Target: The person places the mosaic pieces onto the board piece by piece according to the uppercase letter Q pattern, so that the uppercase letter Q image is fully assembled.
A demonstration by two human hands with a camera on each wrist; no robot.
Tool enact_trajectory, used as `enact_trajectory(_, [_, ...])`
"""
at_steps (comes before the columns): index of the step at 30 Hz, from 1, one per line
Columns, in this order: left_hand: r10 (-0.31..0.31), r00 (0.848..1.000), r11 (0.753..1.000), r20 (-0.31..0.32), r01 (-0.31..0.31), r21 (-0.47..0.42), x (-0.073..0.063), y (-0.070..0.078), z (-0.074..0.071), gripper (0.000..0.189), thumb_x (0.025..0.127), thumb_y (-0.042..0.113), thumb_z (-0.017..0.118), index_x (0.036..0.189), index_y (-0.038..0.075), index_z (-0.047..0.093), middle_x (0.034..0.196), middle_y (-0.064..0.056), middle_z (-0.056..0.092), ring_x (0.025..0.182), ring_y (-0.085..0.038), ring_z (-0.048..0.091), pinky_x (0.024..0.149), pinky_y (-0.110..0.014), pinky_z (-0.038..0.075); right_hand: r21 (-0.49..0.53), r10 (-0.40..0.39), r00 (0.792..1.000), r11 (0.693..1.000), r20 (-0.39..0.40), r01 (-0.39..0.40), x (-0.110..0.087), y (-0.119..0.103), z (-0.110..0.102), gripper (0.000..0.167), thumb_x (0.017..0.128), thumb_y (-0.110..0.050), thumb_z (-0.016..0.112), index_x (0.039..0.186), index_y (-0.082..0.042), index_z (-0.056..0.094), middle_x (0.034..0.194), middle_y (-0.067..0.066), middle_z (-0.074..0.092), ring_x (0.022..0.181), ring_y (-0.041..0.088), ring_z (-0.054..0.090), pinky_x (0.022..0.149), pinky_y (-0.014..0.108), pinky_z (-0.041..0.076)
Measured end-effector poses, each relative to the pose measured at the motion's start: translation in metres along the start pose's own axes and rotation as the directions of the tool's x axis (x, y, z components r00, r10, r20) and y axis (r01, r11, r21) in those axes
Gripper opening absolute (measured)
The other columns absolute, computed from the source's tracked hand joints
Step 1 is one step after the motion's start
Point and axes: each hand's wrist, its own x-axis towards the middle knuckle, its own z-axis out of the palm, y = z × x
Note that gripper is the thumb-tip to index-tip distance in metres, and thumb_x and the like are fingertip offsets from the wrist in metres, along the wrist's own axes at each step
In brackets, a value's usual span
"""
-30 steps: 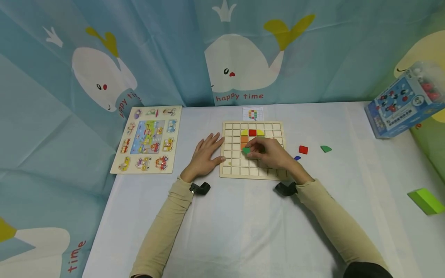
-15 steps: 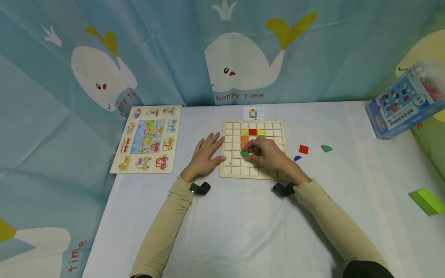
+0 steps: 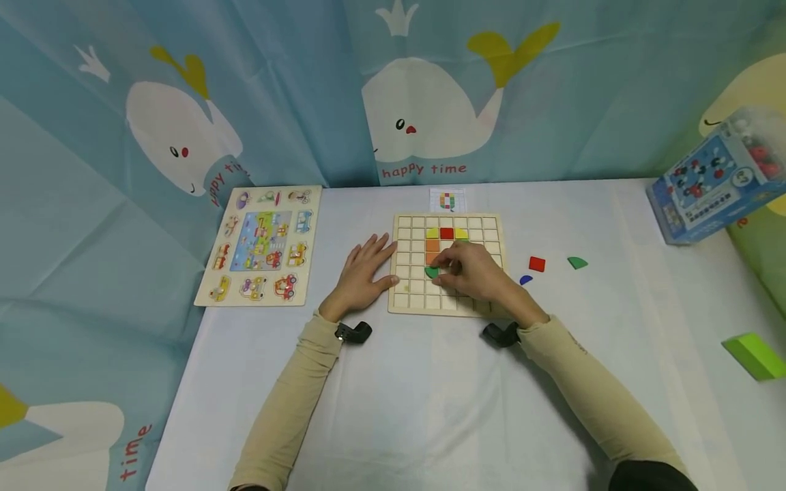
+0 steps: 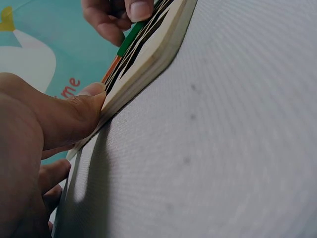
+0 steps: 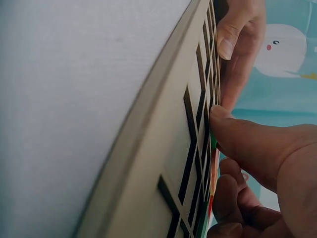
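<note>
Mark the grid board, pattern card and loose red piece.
Grid board [image 3: 417, 301]: head view, bare cell near its lower-left corner.
Pattern card [image 3: 447, 200]: head view, printed figure at its middle.
Loose red piece [image 3: 537, 264]: head view, middle of its top face.

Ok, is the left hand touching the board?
Touching. The left wrist view shows the left hand with its thumb against the edge of the board.

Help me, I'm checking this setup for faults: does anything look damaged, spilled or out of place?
Nothing looks spilled or plainly damaged. The bright green block looks slightly stray, lying alone at the far right of the head view, well apart from the grid board.
</note>
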Motion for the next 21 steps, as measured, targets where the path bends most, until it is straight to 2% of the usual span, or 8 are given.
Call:
enact_trajectory(8, [0.003, 1.0, 1.0, -0.005, -0.003, -0.006, -0.0002, 0.0008, 0.0, 0.073, 0.105, 0.034, 0.065, 0.168, 0.013, 0.034, 0.179, -0.007, 0.018, 0.168, -0.027, 0.006, 0.135, -0.052, -0.002, -0.03, 0.007, 0.999, 1.0, -0.039, -0.008, 0.0011, -0.0032, -0.0006, 0.024, 0.083, -0.016, 0.092, 0.101, -0.003, 0.083, 0.095, 0.011, 0.076, 0.08, 0.023, 0.066, 0.073, 0.035, 0.051])
enact_trajectory(21, [0.004, 1.0, 1.0, -0.004, -0.004, -0.003, 0.0006, -0.0012, 0.0014, 0.074, 0.105, 0.034, 0.066, 0.168, 0.013, 0.033, 0.179, -0.007, 0.018, 0.168, -0.027, 0.006, 0.135, -0.052, -0.003, -0.025, 0.021, 1.0, 0.999, -0.02, -0.022, 0.0014, -0.0047, -0.0019, 0.023, 0.084, -0.015, 0.092, 0.102, -0.003, 0.084, 0.095, 0.011, 0.076, 0.082, 0.024, 0.065, 0.074, 0.036, 0.05])
